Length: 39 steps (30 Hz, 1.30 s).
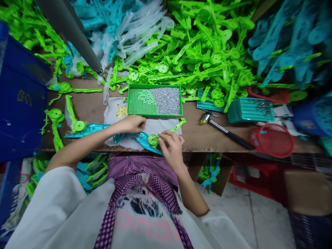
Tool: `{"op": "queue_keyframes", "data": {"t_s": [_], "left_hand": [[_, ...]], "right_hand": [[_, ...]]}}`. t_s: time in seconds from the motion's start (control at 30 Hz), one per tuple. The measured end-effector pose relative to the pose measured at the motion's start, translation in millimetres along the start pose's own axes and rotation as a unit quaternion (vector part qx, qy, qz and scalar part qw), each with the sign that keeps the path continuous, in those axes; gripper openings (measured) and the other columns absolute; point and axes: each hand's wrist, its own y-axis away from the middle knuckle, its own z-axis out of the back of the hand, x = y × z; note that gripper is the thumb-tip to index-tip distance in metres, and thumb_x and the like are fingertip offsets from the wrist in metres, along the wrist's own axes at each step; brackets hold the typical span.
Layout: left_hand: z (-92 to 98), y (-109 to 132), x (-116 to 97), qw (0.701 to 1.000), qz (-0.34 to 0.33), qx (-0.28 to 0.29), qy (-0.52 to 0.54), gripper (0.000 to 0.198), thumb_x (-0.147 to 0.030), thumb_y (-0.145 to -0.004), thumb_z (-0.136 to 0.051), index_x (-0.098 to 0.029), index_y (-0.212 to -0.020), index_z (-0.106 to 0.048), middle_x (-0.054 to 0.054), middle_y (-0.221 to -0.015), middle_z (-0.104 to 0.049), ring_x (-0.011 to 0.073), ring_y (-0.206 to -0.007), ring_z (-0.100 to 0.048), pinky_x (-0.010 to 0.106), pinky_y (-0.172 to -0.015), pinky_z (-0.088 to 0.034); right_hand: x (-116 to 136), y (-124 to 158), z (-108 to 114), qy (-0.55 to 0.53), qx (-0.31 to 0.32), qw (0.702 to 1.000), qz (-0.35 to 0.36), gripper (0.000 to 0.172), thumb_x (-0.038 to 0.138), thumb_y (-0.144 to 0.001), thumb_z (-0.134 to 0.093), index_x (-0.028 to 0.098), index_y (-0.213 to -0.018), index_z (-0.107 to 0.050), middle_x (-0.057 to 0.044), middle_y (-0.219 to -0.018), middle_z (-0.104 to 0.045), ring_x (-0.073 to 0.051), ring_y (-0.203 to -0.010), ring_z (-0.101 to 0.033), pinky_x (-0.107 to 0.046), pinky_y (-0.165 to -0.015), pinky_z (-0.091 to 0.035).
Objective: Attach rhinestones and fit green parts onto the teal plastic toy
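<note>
A shiny blue plastic part [145,140] lies on a pale cloth [166,125] near the bench's front edge. On its right end sits a green arm-shaped plastic part with a round disc [153,139]; its arm points up to the right. My left hand [133,123] is closed at the blue part's upper edge, its fingers curled down; anything pinched there is hidden. My right hand [171,147] has thumb and fingertips bent together at the rim of the green disc, gripping the green part. Just beyond both hands stands a green tray [141,112] holding small silvery metal pieces [168,100].
A large heap of green parts [207,52] fills the back, beside clear plastic pieces [142,31]. A hammer [225,129], a red basket [272,140] and teal trays [246,110] lie right. A blue crate [23,90] borders the left; a grey tool [72,34] hangs overhead.
</note>
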Motion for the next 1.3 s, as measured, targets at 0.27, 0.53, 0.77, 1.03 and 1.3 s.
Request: {"op": "queue_keyframes", "data": {"t_s": [0.27,0.53,0.77,1.03,1.3], "left_hand": [[-22.6,34.0,-10.2,0.98,-0.065,-0.183,-0.04,0.015,-0.03,-0.09,-0.058,-0.021,-0.099,-0.066,0.006,-0.111,-0.064,0.023,-0.104,-0.053,0.036,-0.087,-0.033],[-66.7,50.4,-24.6,0.963,-0.061,-0.247,-0.094,0.022,-0.033,-0.098,-0.049,-0.027,-0.107,-0.068,0.006,-0.124,-0.063,0.0267,-0.119,-0.047,0.044,-0.094,-0.025],[-68.0,62.6,-5.8,0.962,-0.028,-0.266,-0.061,0.024,-0.035,-0.097,-0.05,-0.027,-0.114,-0.065,0.007,-0.121,-0.064,0.0251,-0.116,-0.051,0.044,-0.096,-0.025],[-51.4,59.4,3.8,0.977,-0.068,-0.182,-0.089,0.022,-0.034,-0.096,-0.05,-0.028,-0.112,-0.064,0.009,-0.134,-0.054,0.0285,-0.125,-0.044,0.046,-0.097,-0.026],[-41.1,49.2,7.3,0.98,-0.1,-0.131,-0.108,0.023,-0.035,-0.093,-0.052,-0.031,-0.109,-0.067,0.008,-0.139,-0.05,0.0314,-0.126,-0.041,0.051,-0.101,-0.024]], "right_hand": [[-6.6,-42.5,40.8,-0.102,-0.124,0.986,-0.036,0.018,0.033,-0.091,-0.057,0.022,-0.096,-0.07,-0.006,-0.097,-0.066,-0.02,-0.096,-0.063,-0.041,-0.088,-0.049],[42.3,-96.7,51.0,-0.141,-0.177,0.97,0.083,0.016,0.029,-0.094,-0.054,0.021,-0.099,-0.067,-0.004,-0.098,-0.066,-0.016,-0.1,-0.06,-0.037,-0.091,-0.047],[14.4,-23.8,-8.7,0.025,0.142,0.978,0.148,0.023,0.026,-0.097,-0.047,0.02,-0.11,-0.066,-0.006,-0.108,-0.07,-0.017,-0.098,-0.061,-0.037,-0.09,-0.038],[10.0,-3.2,-26.6,0.107,0.169,0.968,0.153,0.024,0.027,-0.097,-0.047,0.021,-0.109,-0.066,-0.006,-0.116,-0.068,-0.019,-0.104,-0.056,-0.039,-0.095,-0.029],[4.4,-2.4,-30.2,0.126,0.189,0.959,0.168,0.027,0.027,-0.098,-0.044,0.022,-0.115,-0.064,-0.007,-0.118,-0.067,-0.019,-0.105,-0.054,-0.041,-0.099,-0.029]]}}
